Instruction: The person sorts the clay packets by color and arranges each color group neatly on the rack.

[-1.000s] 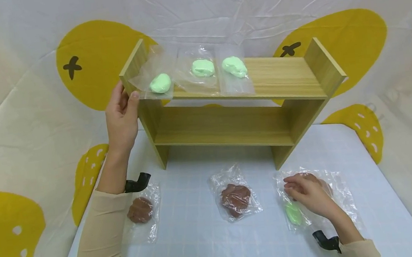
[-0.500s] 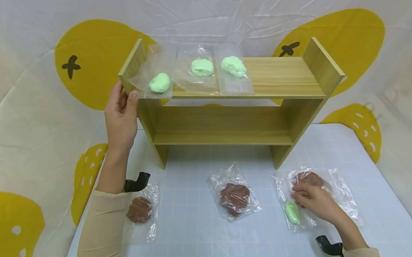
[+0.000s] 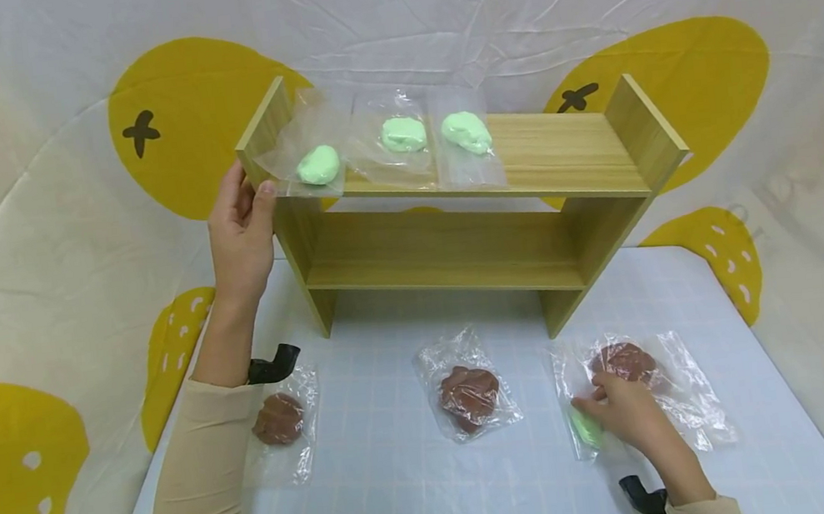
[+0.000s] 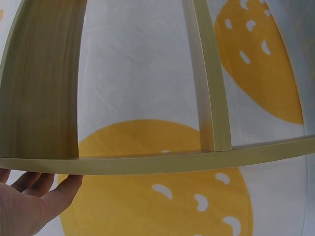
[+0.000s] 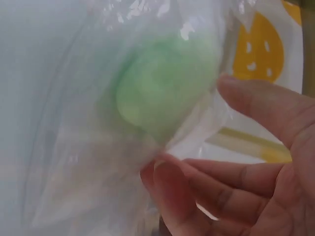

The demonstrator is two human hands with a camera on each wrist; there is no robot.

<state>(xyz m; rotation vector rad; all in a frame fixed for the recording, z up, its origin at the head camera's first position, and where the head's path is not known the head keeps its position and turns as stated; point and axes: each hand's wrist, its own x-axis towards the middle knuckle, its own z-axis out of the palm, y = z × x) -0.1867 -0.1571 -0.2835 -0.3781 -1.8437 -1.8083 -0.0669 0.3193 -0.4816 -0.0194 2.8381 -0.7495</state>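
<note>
My left hand [image 3: 242, 245] grips the upper left side panel of a two-tier wooden shelf [image 3: 444, 248], thumb in front and fingers behind. In the left wrist view its fingertips rest against the panel's edge [image 4: 147, 165]. My right hand [image 3: 632, 410] is at the table's right, thumb and bent fingers at the edge of a clear plastic bag holding pale green clay [image 3: 585, 430]. In the right wrist view that clay [image 5: 162, 88] shows blurred beside the thumb. A bag of brown clay [image 3: 625, 359] lies just beyond my fingers, overlapping the green one.
On the top shelf lie three bagged green lumps: left [image 3: 318, 165], middle [image 3: 403, 135] and right [image 3: 467, 132]. Two bagged brown lumps lie in front of the shelf, one central [image 3: 469, 397] and one beside my left sleeve [image 3: 278, 419]. A patterned cloth [image 3: 386, 8] hangs behind.
My right hand has shifted from the brown clay down and left to the green clay's bag. The brown clay's bag has spread slightly right. My left hand keeps its place on the shelf.
</note>
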